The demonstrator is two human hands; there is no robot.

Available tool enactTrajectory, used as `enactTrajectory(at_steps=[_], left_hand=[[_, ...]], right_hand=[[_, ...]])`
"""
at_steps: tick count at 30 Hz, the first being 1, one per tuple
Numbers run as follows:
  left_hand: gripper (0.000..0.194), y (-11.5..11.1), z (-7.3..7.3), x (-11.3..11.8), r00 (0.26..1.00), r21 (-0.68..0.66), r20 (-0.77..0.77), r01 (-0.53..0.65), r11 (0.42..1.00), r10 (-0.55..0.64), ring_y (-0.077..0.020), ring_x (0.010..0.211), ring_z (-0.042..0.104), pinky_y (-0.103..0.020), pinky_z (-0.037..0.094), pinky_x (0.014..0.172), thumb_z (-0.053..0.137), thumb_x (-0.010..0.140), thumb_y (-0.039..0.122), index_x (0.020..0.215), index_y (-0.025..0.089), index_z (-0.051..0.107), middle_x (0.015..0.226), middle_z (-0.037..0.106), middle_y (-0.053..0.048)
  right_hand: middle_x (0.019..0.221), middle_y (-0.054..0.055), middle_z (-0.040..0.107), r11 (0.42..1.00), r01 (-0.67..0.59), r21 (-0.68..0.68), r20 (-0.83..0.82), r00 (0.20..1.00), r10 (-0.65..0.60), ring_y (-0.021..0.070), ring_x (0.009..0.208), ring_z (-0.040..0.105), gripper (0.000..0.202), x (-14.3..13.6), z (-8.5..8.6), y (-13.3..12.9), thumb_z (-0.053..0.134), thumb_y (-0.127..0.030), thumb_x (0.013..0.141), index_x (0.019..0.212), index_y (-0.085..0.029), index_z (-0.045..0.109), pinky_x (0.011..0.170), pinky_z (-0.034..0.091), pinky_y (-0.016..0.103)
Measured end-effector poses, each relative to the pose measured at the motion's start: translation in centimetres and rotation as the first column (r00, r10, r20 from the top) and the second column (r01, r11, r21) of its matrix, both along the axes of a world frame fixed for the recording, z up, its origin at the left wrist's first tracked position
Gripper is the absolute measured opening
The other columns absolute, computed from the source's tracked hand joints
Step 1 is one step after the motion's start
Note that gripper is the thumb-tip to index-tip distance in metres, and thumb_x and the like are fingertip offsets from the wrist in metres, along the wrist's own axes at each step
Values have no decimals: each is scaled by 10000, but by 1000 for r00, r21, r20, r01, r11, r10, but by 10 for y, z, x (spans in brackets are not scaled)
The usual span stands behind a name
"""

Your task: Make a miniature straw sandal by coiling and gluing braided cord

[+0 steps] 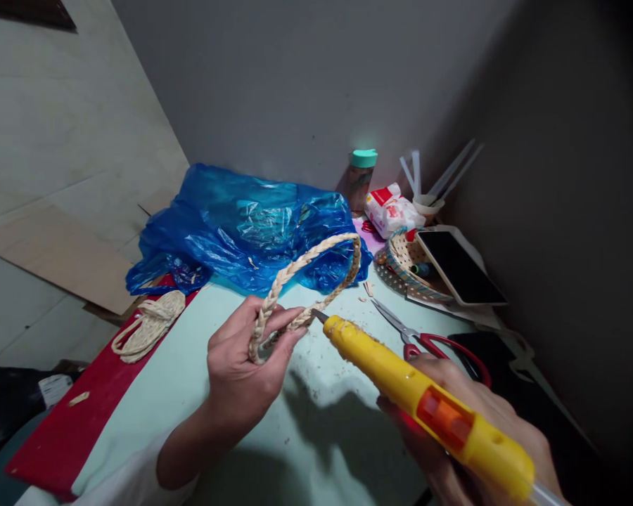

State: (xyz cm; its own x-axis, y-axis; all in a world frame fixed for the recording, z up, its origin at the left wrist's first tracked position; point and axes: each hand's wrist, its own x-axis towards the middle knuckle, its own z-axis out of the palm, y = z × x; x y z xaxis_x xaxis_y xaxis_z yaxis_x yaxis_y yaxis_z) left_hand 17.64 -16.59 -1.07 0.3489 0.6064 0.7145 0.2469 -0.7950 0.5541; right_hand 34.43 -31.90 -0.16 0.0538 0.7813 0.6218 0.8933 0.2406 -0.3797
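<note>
A loop of pale braided cord (279,282) is pinched between the fingers and thumb of my left hand (245,362), held up above the table. My right hand (480,414) is wrapped round a yellow glue gun (380,362) with an orange part in its side and a clear stick at its rear. The nozzle points left and meets or nearly meets the braid beside my left fingertips; I cannot tell whether they touch. Red-handled scissors (401,327) lie just beyond my right hand, partly covered by it.
A blue plastic bag (243,218) fills the back. Coiled braid (150,327) lies on the red strip (79,422) at left. Toward the back right stand a green-lidded bottle (362,176), a tissue pack (390,211), a cup of sticks (428,205), a basket (401,260) and a tablet (461,267).
</note>
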Motion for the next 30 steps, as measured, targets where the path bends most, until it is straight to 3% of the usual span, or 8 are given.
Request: enactTrajectory(at_steps=[3, 9, 16, 21, 24, 27, 30], left_hand=[[162, 0, -1, -1, 1000, -8, -5, -17, 1000, 17, -116, 727, 671, -211, 542, 682, 740, 802, 83, 945, 153, 768, 805, 673, -13], [156, 2, 1, 0, 1000, 56, -5, 16, 998, -16, -103, 724, 649, -189, 534, 688, 692, 813, 56, 925, 129, 773, 793, 665, -13], [187, 1, -5, -3, 1000, -22, -8, 13, 1000, -14, -116, 756, 672, -205, 531, 706, 715, 812, 68, 967, 161, 761, 821, 661, -1], [171, 1, 2, -1, 1000, -6, -5, 10, 1000, -10, -121, 728, 663, -206, 523, 682, 701, 812, 73, 940, 156, 776, 797, 665, -9], [167, -1, 6, 0, 1000, 6, -15, 6, 1000, -6, -125, 705, 657, -212, 524, 686, 694, 801, 63, 905, 151, 791, 778, 672, -16], [164, -1, 5, 0, 1000, -80, 0, -2, 997, 2, -138, 730, 669, -229, 527, 726, 723, 797, 94, 920, 170, 799, 800, 690, -22], [158, 1, 3, 0, 999, -194, 48, -3, 981, 13, -149, 764, 655, -241, 516, 761, 755, 773, 125, 901, 198, 812, 797, 699, -17]], right_hand=[[763, 12, 562, 1000, 21, -2, -18, 1000, -21, 162, 603, 620, 126, 1, -3, -1, 461, -144, 929, 1027, -221, 478, 516, 431, 274], [760, -19, 546, 990, -84, -111, -146, 987, 68, 104, 552, 558, 59, 1, -5, -3, 460, -276, 975, 971, -237, 503, 509, 430, 239], [789, 21, 583, 989, -61, -137, -115, 992, 45, 157, 611, 614, 120, 3, -9, -4, 470, -169, 931, 1028, -233, 500, 564, 476, 275], [829, 25, 578, 982, -87, -170, -112, 991, 69, 144, 620, 598, 144, 5, -9, -9, 466, -176, 921, 1048, -234, 502, 559, 480, 267], [847, 26, 575, 966, -90, -243, -169, 984, 49, 137, 632, 587, 140, 4, -11, -12, 492, -180, 905, 1027, -240, 526, 546, 489, 243], [853, 40, 594, 969, -73, -234, -243, 970, 14, 155, 657, 586, 112, 5, -16, -14, 535, -194, 903, 993, -254, 561, 521, 468, 247], [871, 59, 634, 966, -91, -243, -481, 876, -39, 176, 691, 593, 53, 8, -21, -15, 588, -265, 928, 971, -266, 619, 510, 452, 255]])
